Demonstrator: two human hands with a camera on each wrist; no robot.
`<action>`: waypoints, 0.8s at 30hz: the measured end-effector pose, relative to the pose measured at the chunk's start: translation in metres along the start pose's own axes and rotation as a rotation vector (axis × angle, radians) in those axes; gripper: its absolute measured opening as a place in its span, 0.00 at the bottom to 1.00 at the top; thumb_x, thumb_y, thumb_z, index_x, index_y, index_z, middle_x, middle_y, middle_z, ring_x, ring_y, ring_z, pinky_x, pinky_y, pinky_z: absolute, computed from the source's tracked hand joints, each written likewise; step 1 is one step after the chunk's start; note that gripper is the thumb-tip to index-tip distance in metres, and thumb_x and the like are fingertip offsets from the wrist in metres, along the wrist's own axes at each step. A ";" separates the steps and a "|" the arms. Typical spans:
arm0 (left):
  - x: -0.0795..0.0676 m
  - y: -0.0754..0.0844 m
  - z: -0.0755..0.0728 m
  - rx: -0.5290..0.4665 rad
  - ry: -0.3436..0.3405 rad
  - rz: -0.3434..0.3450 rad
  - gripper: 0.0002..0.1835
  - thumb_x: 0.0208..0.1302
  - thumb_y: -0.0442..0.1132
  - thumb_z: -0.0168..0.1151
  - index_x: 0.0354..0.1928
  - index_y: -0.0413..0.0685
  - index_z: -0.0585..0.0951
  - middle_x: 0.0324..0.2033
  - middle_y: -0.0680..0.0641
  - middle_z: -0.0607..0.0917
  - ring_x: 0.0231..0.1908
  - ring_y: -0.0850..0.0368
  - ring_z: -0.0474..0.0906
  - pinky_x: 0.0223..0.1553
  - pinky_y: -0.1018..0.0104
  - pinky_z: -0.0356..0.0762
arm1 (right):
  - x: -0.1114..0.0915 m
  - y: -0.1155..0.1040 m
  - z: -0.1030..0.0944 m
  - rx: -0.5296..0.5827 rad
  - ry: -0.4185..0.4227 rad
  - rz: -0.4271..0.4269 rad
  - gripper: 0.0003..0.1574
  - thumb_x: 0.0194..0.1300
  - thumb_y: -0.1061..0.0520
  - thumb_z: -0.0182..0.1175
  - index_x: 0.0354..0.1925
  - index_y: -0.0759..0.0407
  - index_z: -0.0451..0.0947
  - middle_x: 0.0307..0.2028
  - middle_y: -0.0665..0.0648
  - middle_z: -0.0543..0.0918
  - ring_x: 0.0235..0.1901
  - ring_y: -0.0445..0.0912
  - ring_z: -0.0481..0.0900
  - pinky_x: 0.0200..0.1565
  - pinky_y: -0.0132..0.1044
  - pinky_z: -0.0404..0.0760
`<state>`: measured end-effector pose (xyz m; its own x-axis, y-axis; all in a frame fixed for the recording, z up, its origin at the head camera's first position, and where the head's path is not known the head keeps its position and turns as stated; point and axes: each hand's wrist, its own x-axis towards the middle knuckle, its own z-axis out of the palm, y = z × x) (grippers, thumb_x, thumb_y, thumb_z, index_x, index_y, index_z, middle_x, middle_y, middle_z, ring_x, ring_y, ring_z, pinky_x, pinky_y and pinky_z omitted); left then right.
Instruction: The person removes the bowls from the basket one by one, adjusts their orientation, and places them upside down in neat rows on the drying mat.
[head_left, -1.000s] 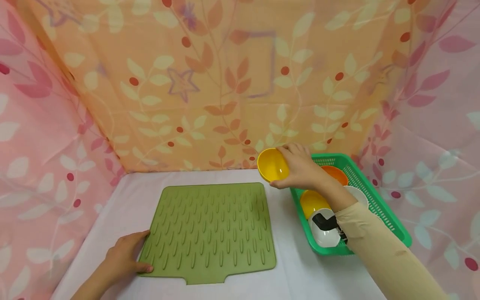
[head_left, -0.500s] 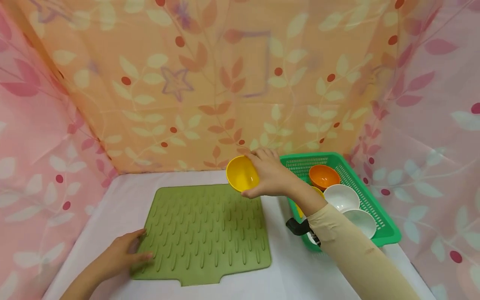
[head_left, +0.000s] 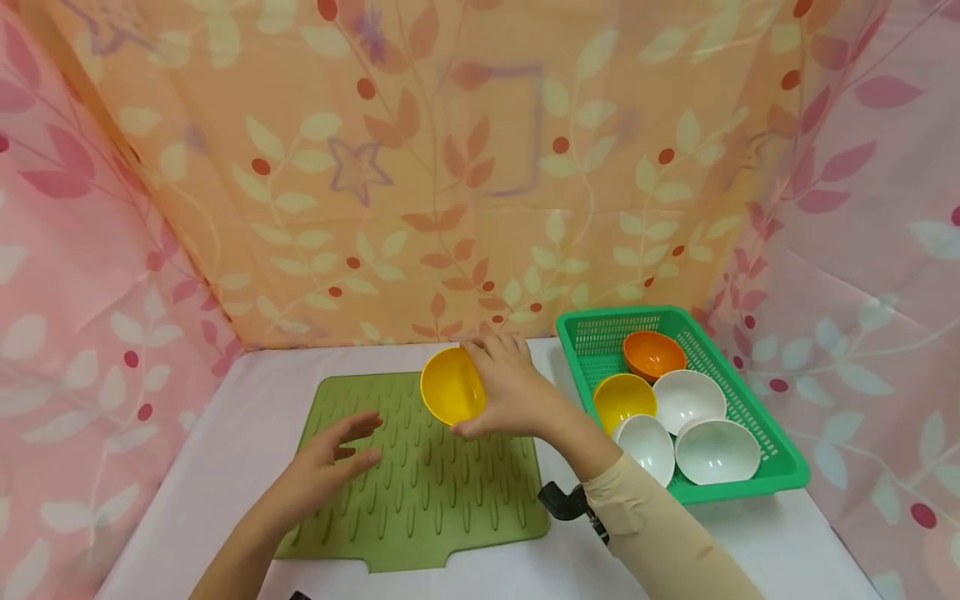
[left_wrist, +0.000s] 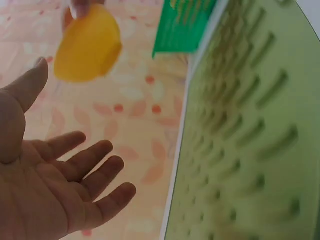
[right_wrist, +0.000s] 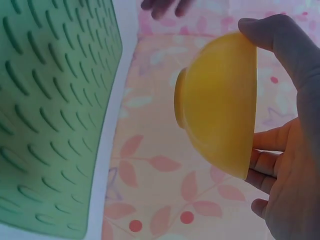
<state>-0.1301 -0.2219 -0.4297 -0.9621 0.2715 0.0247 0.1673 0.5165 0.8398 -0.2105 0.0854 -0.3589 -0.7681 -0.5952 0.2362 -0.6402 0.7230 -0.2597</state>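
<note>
A yellow bowl [head_left: 452, 387] is held above the green ridged mat [head_left: 420, 508] by my right hand [head_left: 510, 392]. In the right wrist view, the thumb and fingers pinch the rim of that bowl [right_wrist: 220, 105], and its foot faces the mat side. My left hand [head_left: 322, 467] hovers over the mat's left part, fingers spread and holding nothing. The left wrist view shows the left palm [left_wrist: 40, 195] turned toward the bowl [left_wrist: 90, 45], apart from it.
A green basket [head_left: 795, 462] at the right holds an orange bowl [head_left: 654, 354], another yellow bowl [head_left: 624, 400] and several white bowls [head_left: 717, 452]. A white cloth [head_left: 195, 508] covers the table. Patterned curtains [head_left: 450, 167] stand around the back and sides.
My right hand has carried the yellow bowl left and down from beside the basket to over the mat. My left hand has left the mat's edge and risen inward toward the bowl.
</note>
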 end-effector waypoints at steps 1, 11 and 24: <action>0.003 0.003 0.004 -0.039 -0.006 -0.015 0.34 0.71 0.52 0.65 0.74 0.51 0.69 0.68 0.46 0.76 0.69 0.43 0.71 0.64 0.49 0.74 | -0.002 0.000 0.004 0.001 0.004 -0.003 0.71 0.41 0.25 0.74 0.73 0.60 0.65 0.68 0.58 0.67 0.70 0.58 0.58 0.73 0.59 0.50; 0.025 0.015 0.038 -0.262 -0.060 -0.162 0.35 0.70 0.58 0.63 0.73 0.53 0.68 0.68 0.46 0.77 0.67 0.46 0.73 0.64 0.46 0.75 | -0.022 -0.006 0.032 -0.004 0.077 0.015 0.71 0.41 0.23 0.73 0.72 0.60 0.65 0.62 0.58 0.70 0.66 0.55 0.60 0.71 0.55 0.55; 0.032 0.013 0.062 -0.365 -0.132 -0.202 0.36 0.69 0.57 0.65 0.72 0.46 0.69 0.65 0.43 0.79 0.63 0.46 0.76 0.63 0.44 0.75 | -0.048 -0.007 0.062 0.033 0.207 0.061 0.71 0.37 0.25 0.75 0.71 0.60 0.67 0.62 0.57 0.70 0.66 0.54 0.61 0.70 0.56 0.57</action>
<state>-0.1456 -0.1559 -0.4516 -0.9280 0.3084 -0.2091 -0.1310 0.2553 0.9579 -0.1699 0.0873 -0.4261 -0.7879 -0.4635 0.4055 -0.5954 0.7417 -0.3090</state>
